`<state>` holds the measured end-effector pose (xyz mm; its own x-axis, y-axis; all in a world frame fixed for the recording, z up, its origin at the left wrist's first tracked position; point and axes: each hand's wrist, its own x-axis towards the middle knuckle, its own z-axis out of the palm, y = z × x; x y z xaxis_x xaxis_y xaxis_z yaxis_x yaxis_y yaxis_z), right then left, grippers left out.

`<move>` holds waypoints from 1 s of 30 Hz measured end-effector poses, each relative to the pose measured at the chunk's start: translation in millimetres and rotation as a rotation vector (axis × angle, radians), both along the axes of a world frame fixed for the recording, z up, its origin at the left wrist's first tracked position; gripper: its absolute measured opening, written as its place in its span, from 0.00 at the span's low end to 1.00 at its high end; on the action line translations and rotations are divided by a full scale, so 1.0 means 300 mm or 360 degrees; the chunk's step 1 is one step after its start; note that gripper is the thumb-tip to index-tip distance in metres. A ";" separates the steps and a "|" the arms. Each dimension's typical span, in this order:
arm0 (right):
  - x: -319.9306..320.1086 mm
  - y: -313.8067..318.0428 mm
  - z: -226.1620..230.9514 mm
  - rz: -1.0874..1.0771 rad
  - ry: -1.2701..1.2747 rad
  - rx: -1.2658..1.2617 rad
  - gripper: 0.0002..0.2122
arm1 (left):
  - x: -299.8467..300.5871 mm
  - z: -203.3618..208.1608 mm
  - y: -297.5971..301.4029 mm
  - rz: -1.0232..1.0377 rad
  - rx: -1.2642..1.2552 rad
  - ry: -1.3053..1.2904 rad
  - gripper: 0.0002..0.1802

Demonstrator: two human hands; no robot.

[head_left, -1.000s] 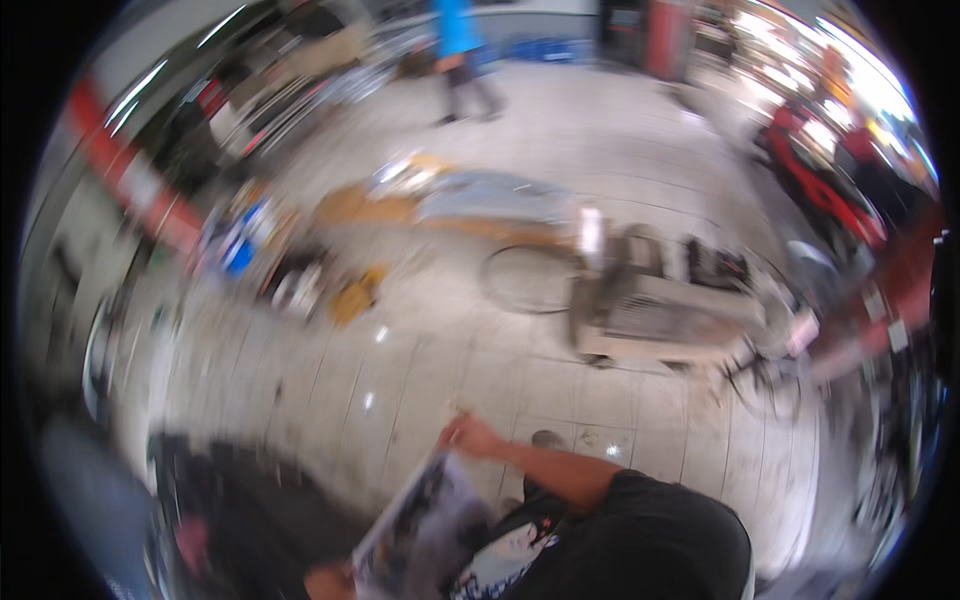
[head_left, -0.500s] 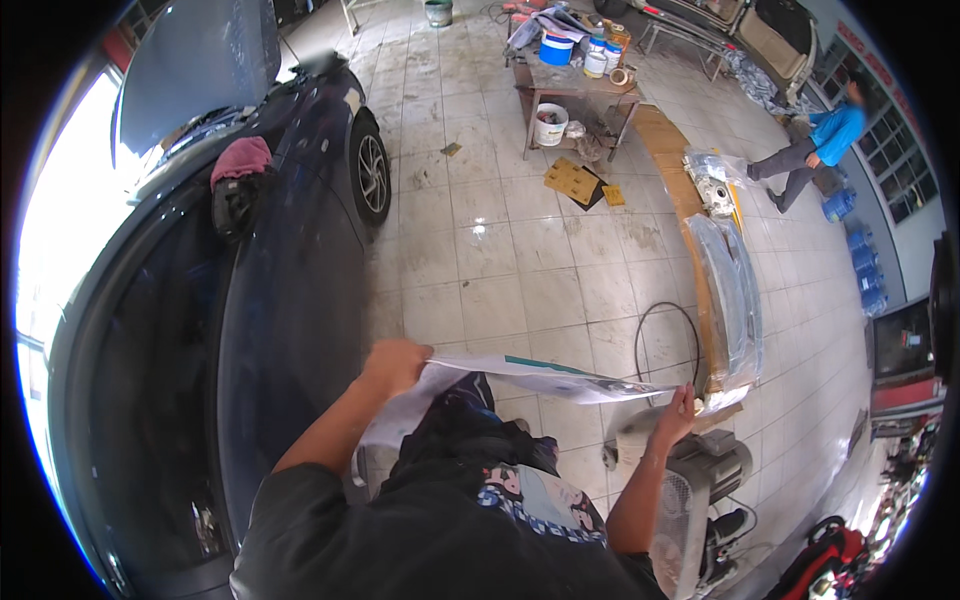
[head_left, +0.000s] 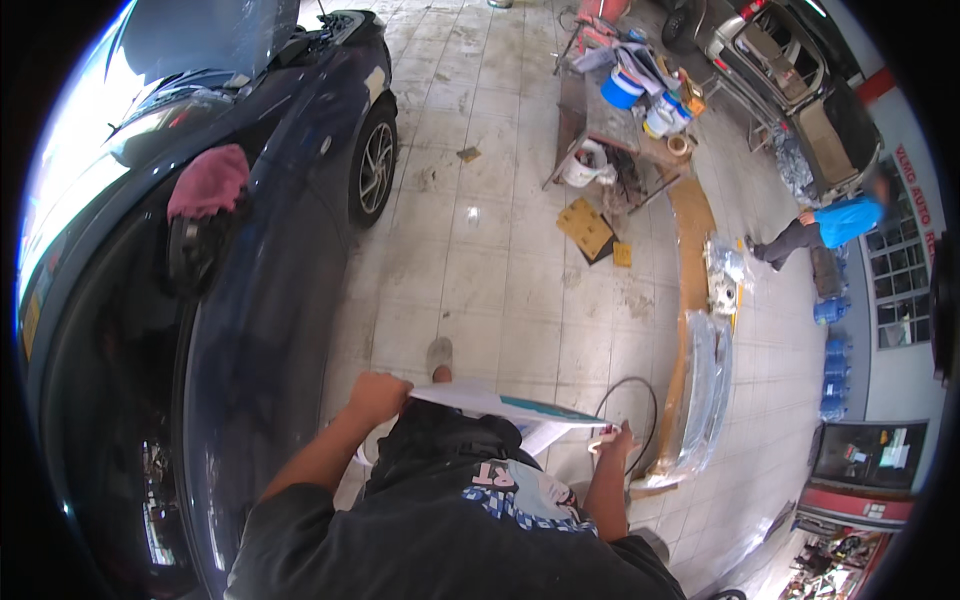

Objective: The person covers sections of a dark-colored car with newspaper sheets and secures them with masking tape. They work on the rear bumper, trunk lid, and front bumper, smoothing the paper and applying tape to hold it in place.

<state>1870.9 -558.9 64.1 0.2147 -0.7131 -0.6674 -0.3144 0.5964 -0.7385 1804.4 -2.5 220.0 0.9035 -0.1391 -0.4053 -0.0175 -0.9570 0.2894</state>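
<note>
A pale printed sheet [head_left: 500,404] hangs in front of the person's waist, its near-left end pinched in the left hand [head_left: 380,398] and its other end in the right hand [head_left: 614,442], both hands closed on it. Below spreads a scuffed, pale tiled floor [head_left: 470,290], with a dark blue car [head_left: 290,210] on the left and brown cardboard [head_left: 692,240] on the right. Farther off stand a cluttered counter [head_left: 607,122] and, near blue bottles [head_left: 835,365] along the wall, a person in a blue shirt [head_left: 848,220].
</note>
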 end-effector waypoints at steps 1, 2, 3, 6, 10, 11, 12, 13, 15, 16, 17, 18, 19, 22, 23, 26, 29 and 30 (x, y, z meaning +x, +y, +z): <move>0.050 0.006 -0.005 0.0129 -0.0064 0.0164 0.39 | 0.061 -0.008 0.027 -0.0027 -0.0005 -0.0015 0.07; 0.101 0.020 -0.001 0.0186 -0.0078 0.0308 0.36 | 0.125 -0.020 0.054 -0.0052 -0.0002 -0.0012 0.07; 0.145 0.043 0.012 0.0173 -0.0027 0.0377 0.33 | 0.193 -0.037 0.081 -0.0026 -0.0035 -0.0024 0.07; 0.319 0.228 0.052 0.0597 0.0166 0.0829 0.26 | 0.384 -0.059 0.136 0.0045 -0.0086 -0.0005 0.09; 0.665 0.534 0.100 0.1252 0.0058 0.1216 0.24 | 0.620 -0.038 0.199 0.0138 -0.0093 0.0003 0.09; 0.756 0.599 0.107 0.1359 0.0174 0.1129 0.24 | 0.679 -0.033 0.207 0.0161 -0.0081 -0.0022 0.09; 0.855 0.658 0.112 0.1448 0.0277 0.1052 0.24 | 0.733 -0.027 0.217 0.0209 -0.0060 -0.0023 0.08; 0.968 0.711 0.114 0.1563 0.0352 0.0969 0.24 | 0.786 -0.022 0.229 0.0258 -0.0033 -0.0064 0.08; 1.179 0.805 0.113 0.1753 0.0633 0.0956 0.25 | 0.909 -0.026 0.240 0.0382 0.0015 -0.0090 0.08; 1.291 0.850 0.112 0.1878 0.0565 0.0991 0.25 | 0.967 -0.024 0.244 0.0462 0.0042 -0.0072 0.08; 1.414 0.894 0.109 0.1975 0.0600 0.0950 0.25 | 1.026 -0.025 0.239 0.0550 0.0090 -0.0032 0.09; 1.543 0.942 0.103 0.2052 0.0570 0.0955 0.25 | 1.087 -0.025 0.229 0.0619 0.0061 -0.0074 0.09; 1.658 0.991 0.097 0.2116 0.0594 0.0948 0.25 | 1.133 -0.017 0.215 0.0688 0.0057 -0.0084 0.08; 1.879 1.151 0.072 0.2325 0.0769 0.0929 0.23 | 1.255 0.018 0.183 0.0941 0.0062 -0.0207 0.07; 1.926 1.213 0.056 0.2401 0.0854 0.0922 0.22 | 1.290 0.024 0.178 0.1029 0.0077 -0.0265 0.07; 2.018 1.376 -0.002 0.2311 0.0874 0.0991 0.15 | 1.362 0.020 0.172 0.1341 0.0053 -0.0395 0.10; 2.155 1.501 -0.015 0.2324 0.0835 0.1046 0.12 | 1.435 -0.002 0.168 0.1591 0.0055 -0.0495 0.17; 2.199 1.548 -0.004 0.2349 0.0811 0.1071 0.12 | 1.461 -0.003 0.160 0.1633 0.0148 -0.0650 0.18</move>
